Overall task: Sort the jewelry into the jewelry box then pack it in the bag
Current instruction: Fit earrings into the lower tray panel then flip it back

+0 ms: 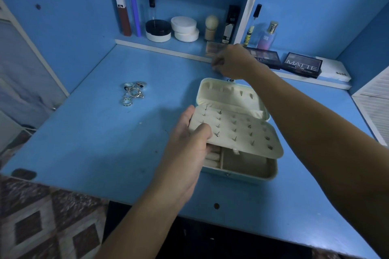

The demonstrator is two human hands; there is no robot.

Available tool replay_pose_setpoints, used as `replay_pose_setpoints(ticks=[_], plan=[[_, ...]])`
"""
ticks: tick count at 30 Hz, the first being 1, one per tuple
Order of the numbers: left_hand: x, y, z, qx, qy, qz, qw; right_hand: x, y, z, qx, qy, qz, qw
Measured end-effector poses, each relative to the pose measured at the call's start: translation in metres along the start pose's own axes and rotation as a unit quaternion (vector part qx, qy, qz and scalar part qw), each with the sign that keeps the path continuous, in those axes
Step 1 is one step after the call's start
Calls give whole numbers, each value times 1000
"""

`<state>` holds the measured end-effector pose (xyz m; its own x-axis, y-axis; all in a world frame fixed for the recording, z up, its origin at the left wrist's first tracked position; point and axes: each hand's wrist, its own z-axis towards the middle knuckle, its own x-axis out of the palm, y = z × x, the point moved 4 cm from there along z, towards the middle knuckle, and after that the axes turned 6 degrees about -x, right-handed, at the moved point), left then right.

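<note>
A pale jewelry box lies open on the blue desk, its lid tipped back. My left hand grips the left edge of the cream earring panel, thumb on top, and holds it raised over the box's compartments. Several small earrings sit on that panel. My right hand hovers above the far edge of the lid with its fingers curled; whether it pinches anything is hidden. A heap of several silver rings lies on the desk to the left of the box.
Along the back ledge stand lipstick tubes, round white jars, a brush, perfume bottles and eyeshadow palettes. A white louvred panel stands at the right. Patterned floor shows below the desk's front edge.
</note>
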<state>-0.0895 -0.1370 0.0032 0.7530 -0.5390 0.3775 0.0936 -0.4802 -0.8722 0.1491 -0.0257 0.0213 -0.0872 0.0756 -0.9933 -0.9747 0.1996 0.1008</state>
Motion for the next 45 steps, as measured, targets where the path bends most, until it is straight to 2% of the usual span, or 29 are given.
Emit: replay_pose_setpoints(ticks=[14,21,29,32,37,45], plan=[[-2,4,2,-15,-15,2,1000,6,2,2,35,-7,-27,999],[-2,8,4,-18,-22,7,1000,-8,7,-13,-14,-71,82,994],[-5,8,4,-26,-40,-11,999,-27,16,-45,-39,-90,233,967],[-6,10,6,-28,-46,-9,998,-35,28,-61,-65,-63,243,966],[-9,14,8,-25,-55,4,998,-37,39,-83,-57,16,267,962],[-8,15,9,-17,-48,-2,999,-35,52,-100,-79,54,285,954]])
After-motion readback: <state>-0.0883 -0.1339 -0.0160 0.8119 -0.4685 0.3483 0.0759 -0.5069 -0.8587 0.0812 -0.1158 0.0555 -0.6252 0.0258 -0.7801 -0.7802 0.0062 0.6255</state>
